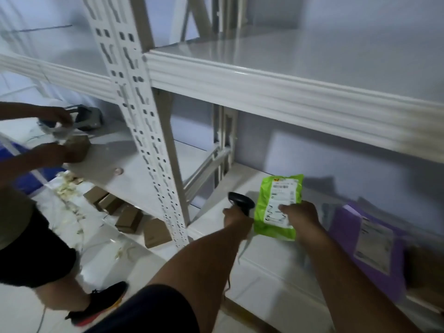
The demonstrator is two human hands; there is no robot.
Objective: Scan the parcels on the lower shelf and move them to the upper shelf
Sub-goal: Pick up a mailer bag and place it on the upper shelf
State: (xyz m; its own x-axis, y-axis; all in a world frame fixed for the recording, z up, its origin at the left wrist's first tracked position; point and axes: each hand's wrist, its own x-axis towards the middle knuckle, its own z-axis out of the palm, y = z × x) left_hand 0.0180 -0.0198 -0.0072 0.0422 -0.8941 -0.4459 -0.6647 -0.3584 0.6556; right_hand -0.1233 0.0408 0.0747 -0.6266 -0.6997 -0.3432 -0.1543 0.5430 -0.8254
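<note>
Pale wall behind white metal racking, with a perforated upright post [144, 116] at the front.

Grips a black scanner [241, 201] in the left hand [236, 218], fingers wrapped round the handle, scanner head raised just beside the bag. Pinches a green parcel [278, 207] in the right hand [301, 213], thumb pressed on the white label, other fingers hidden behind the bag. Holds that green parcel stood up over the lower shelf [264, 260], label side facing the camera; cannot tell whether its bottom edge touches the shelf.

Farther right on the same shelf, a purple parcel [370, 239] lying flat, white label up, apart from the right hand. Behind it, grey bags [322, 186], too blurred to count. Above, the upper shelf [312, 68], with its thick ribbed front rim.

At the left edge, a second person [28, 236] in dark shorts and a black shoe [101, 304] with a red-orange sole. Both of that person's hands at the neighbouring bay: one against a brown box [80, 150], the other around something pale and blurred. On the floor beneath that bay, several cardboard boxes [129, 219] and scattered pale scraps.
</note>
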